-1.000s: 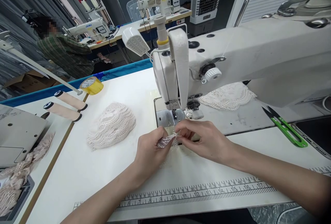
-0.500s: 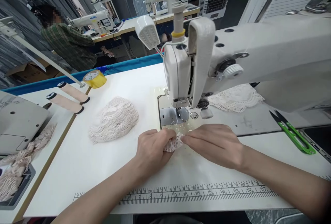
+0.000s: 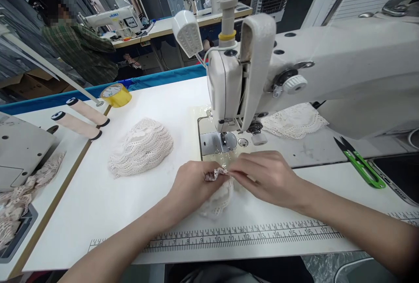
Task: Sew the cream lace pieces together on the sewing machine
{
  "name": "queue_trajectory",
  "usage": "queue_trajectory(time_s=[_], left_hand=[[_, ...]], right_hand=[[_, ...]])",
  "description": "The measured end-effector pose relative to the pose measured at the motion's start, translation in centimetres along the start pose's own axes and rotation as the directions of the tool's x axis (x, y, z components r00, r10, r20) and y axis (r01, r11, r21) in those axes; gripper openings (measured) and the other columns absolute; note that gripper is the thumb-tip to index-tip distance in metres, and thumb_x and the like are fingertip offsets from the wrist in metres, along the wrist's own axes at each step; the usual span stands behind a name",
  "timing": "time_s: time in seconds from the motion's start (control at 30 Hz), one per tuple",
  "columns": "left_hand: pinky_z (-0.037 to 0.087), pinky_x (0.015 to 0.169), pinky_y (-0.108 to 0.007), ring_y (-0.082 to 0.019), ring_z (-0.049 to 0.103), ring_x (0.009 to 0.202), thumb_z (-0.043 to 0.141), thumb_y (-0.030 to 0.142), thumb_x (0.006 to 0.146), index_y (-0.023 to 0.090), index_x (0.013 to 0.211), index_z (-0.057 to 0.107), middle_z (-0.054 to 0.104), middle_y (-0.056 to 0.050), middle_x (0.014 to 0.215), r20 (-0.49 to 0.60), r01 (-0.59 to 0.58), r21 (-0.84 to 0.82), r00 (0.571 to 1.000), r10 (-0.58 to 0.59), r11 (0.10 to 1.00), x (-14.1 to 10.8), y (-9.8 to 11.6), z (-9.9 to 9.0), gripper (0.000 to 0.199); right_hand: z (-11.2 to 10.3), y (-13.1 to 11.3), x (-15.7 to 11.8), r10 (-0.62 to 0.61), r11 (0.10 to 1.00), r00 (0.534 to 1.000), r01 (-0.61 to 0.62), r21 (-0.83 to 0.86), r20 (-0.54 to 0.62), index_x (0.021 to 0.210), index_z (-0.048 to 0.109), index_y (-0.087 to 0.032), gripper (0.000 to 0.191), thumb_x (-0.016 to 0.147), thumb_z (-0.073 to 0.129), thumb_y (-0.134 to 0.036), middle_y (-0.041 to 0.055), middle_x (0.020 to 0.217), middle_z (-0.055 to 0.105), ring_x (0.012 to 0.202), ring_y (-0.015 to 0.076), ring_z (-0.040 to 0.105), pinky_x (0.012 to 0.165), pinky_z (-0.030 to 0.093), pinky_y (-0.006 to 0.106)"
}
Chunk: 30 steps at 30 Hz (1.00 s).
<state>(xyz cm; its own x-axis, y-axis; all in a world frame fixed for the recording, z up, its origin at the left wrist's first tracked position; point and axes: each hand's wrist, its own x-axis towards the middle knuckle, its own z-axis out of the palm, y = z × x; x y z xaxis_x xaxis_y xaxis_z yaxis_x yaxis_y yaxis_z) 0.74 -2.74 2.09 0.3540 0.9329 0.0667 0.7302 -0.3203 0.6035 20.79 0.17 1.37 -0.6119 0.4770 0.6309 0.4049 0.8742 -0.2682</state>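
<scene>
A small piece of cream lace is pinched between my two hands, just in front of the sewing machine's needle plate. My left hand is closed on its gathered upper edge, with the rest drooping below the fingers. My right hand pinches the same edge from the other side, fingertips close to the left ones. The presser foot of the white sewing machine stands behind the hands, with no lace under it. Fingers partly hide the lace.
Left of the machine lies a stack of cream lace pieces; more lace rests behind the machine head. Green thread snips and a phone are at the right. Yellow tape and thread cones stand left. A person sits beyond.
The lace has been turned in my hands, and its lower part now hangs beneath them. My right hand has bent its fingers more around the edge. The view has shifted slightly.
</scene>
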Motion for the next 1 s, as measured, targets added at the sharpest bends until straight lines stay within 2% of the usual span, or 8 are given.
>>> queue_trajectory(time_s=[0.1,0.23,0.37,0.47,0.57,0.7,0.83,1.0], left_hand=[[0.041,0.053,-0.028,-0.016,0.059,0.058,0.068,0.026,0.082,0.022,0.091,0.067,0.067,0.004,0.068,-0.101,0.029,0.217,0.995,-0.007,0.976,0.5,-0.2,0.6,0.009],[0.046,0.084,-0.043,-0.028,0.061,0.103,0.073,0.031,0.080,0.015,0.117,0.058,0.068,-0.011,0.112,-0.273,-0.096,0.462,0.930,0.245,0.882,0.6,-0.3,1.2,0.043],[0.038,0.093,-0.043,-0.024,0.058,0.111,0.059,0.018,0.091,0.018,0.112,0.064,0.070,-0.004,0.116,-0.195,-0.258,0.613,0.866,0.460,0.747,-0.1,0.1,1.6,0.022],[0.037,0.094,-0.042,-0.023,0.058,0.115,0.054,0.022,0.095,0.015,0.119,0.062,0.068,-0.004,0.125,-0.110,-0.305,0.633,0.874,0.473,0.711,-0.7,0.3,1.9,0.026],[0.036,0.094,-0.043,-0.023,0.058,0.119,0.051,0.030,0.097,0.014,0.122,0.061,0.066,-0.005,0.127,-0.093,-0.297,0.623,0.891,0.445,0.724,-0.8,0.2,1.9,0.031],[0.034,0.093,-0.044,-0.024,0.060,0.117,0.050,0.030,0.098,0.015,0.121,0.062,0.068,-0.006,0.124,-0.099,-0.309,0.602,0.887,0.452,0.737,-0.1,-0.2,1.6,0.030],[0.033,0.095,-0.045,-0.025,0.060,0.116,0.049,0.028,0.098,0.017,0.123,0.062,0.068,-0.006,0.124,-0.098,-0.309,0.593,0.889,0.447,0.744,0.6,-0.7,1.3,0.030],[0.031,0.101,-0.046,-0.025,0.061,0.116,0.048,0.029,0.098,0.019,0.125,0.061,0.068,-0.008,0.123,-0.096,-0.306,0.561,0.899,0.427,0.769,1.0,-1.0,1.0,0.031]], right_hand=[[0.9,0.5,0.2,0.256,0.965,0.958,-0.261,0.016,0.132,0.083,0.067,-0.018,0.018,0.091,0.051,-0.014,-0.0018,0.070,0.067,0.057,0.0092,0.058,0.050,0.038,0.022],[1.5,1.1,0.6,0.470,0.882,0.861,-0.451,-0.137,0.195,0.079,0.067,-0.021,0.016,0.087,0.054,-0.018,-0.0030,0.065,0.066,0.054,0.0103,0.056,0.049,0.029,0.024],[1.5,1.6,1.0,0.554,0.832,0.807,-0.529,-0.168,0.204,0.078,0.066,-0.022,0.015,0.088,0.056,-0.025,-0.0039,0.062,0.063,0.055,0.0107,0.056,0.050,0.027,0.025],[1.4,2.0,1.0,0.577,0.817,0.791,-0.562,-0.132,0.203,0.077,0.067,-0.022,0.017,0.090,0.057,-0.029,-0.0037,0.060,0.062,0.058,0.0111,0.056,0.052,0.029,0.025],[1.2,2.3,0.6,0.513,0.856,0.843,-0.486,-0.177,0.164,0.085,0.070,-0.021,0.021,0.093,0.053,-0.030,-0.0014,0.067,0.066,0.059,0.0114,0.056,0.051,0.029,0.025],[0.8,2.0,-0.3,0.257,0.918,0.961,-0.209,-0.337,0.105,0.098,0.073,-0.023,0.025,0.091,0.049,-0.021,-0.0011,0.075,0.071,0.052,0.0099,0.052,0.048,0.026,0.027],[0.6,1.4,-0.5,0.153,0.876,0.976,-0.060,-0.479,0.157,0.099,0.073,-0.018,0.027,0.088,0.049,-0.013,0.0005,0.074,0.071,0.048,0.0095,0.047,0.046,0.024,0.029],[0.8,1.2,-0.6,0.141,0.863,0.973,-0.031,-0.504,0.181,0.104,0.072,-0.015,0.028,0.089,0.048,-0.011,0.0030,0.076,0.072,0.059,0.0126,0.058,0.046,0.026,0.031]])
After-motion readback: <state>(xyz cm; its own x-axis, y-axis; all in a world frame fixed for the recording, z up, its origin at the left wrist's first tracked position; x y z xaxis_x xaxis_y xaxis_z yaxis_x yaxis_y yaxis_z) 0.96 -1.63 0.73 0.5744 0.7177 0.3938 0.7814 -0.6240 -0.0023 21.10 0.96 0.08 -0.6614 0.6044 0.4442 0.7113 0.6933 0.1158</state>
